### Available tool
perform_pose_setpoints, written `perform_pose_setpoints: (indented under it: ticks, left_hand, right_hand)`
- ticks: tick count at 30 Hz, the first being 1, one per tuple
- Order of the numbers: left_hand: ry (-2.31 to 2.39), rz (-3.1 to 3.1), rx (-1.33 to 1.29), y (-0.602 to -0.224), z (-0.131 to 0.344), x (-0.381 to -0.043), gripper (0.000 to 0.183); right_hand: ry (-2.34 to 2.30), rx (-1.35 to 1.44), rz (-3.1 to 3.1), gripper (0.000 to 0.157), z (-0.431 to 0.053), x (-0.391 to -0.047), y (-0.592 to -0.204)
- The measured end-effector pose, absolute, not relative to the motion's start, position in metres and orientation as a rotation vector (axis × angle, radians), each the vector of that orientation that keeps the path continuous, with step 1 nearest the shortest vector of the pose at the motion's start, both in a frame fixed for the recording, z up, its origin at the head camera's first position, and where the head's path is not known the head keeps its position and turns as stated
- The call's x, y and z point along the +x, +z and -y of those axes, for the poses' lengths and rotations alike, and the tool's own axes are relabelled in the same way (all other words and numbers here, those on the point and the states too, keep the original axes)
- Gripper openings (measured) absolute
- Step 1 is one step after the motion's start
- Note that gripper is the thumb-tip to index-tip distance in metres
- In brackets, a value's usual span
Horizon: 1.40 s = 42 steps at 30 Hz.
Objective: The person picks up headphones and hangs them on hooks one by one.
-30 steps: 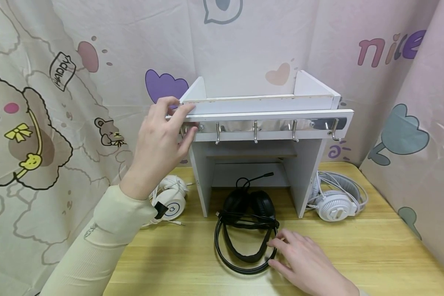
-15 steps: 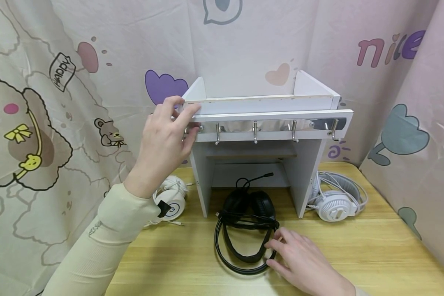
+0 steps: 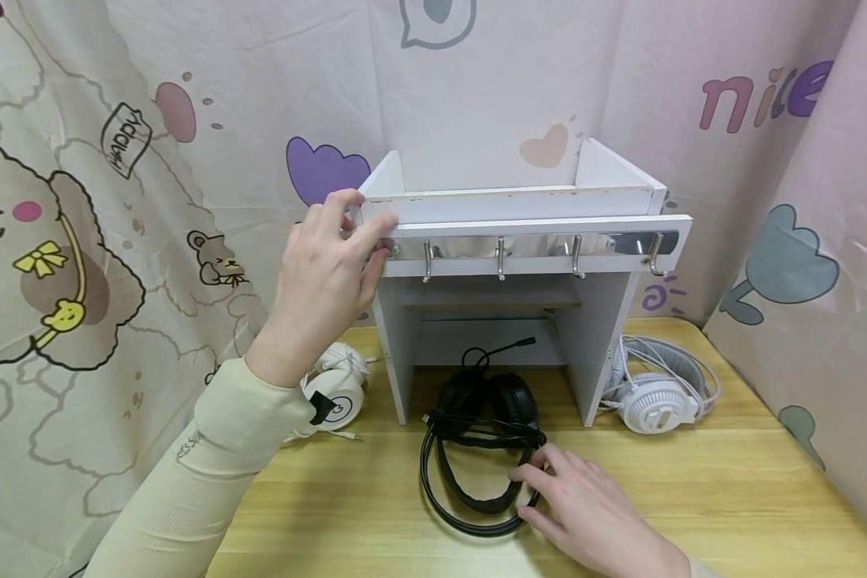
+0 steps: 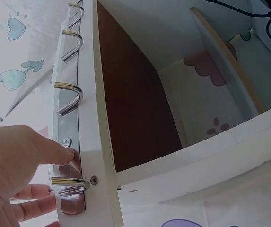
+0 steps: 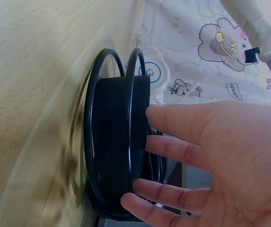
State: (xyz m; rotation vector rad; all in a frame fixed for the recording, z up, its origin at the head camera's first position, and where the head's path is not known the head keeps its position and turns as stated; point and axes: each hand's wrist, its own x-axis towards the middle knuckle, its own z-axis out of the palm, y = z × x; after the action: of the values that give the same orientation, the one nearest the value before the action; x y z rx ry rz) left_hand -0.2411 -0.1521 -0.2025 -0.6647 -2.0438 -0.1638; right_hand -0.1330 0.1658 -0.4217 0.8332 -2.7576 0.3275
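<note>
My left hand (image 3: 318,277) is at the left end of the white hook rail (image 3: 466,263) across the front of a small white shelf unit. In the left wrist view its thumb (image 4: 55,150) presses the metal strip beside a hook (image 4: 69,183), while other fingers reach behind the board. A black headset (image 3: 514,401) with a boom mic lies on the table, headband toward me, its coiled cable (image 3: 470,527) around it. My right hand (image 3: 585,514) reaches over the coil's right side. Its loosely extended fingertips are right at the cable and headband (image 5: 111,127).
White headphones (image 3: 341,393) lie left of the shelf unit (image 3: 600,345), partly behind my left sleeve (image 3: 209,457). Another white headset (image 3: 657,401) with wound cable sits on its right. Patterned curtains (image 3: 477,96) close off the wooden table (image 3: 737,482) at back and sides.
My left hand has slid slightly right along the rail. My right hand has moved a little left, farther over the cable coil. The headsets and shelf stay put.
</note>
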Motion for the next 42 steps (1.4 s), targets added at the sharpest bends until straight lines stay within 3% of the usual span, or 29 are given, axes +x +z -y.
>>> perform_pose_setpoints:
  ticks: [14, 26, 33, 38, 42]
  left_hand:
    - [-0.165, 2.04, -0.661, -0.201, 0.151, -0.241, 0.047]
    - [-0.165, 2.049, -0.649, -0.202, 0.151, -0.24, 0.049]
    - [-0.169, 2.044, -0.648, -0.202, 0.151, -0.24, 0.049]
    - [-0.165, 2.046, -0.649, -0.202, 0.151, -0.24, 0.049]
    - [-0.164, 2.041, -0.653, -0.202, 0.15, -0.24, 0.049]
  right_hand:
    - [0.364, 0.842, 2.708, 0.023, -0.172, -0.137, -0.428]
    - [0.44, 0.802, 2.665, 0.024, -0.186, -0.138, -0.43]
    - [0.601, 0.569, 2.806, 0.032, -0.191, -0.138, -0.427]
    - [0.609, 0.35, 2.918, 0.031, -0.194, -0.141, -0.429]
    - [0.692, 0.377, 2.954, 0.024, -0.2, -0.145, -0.435]
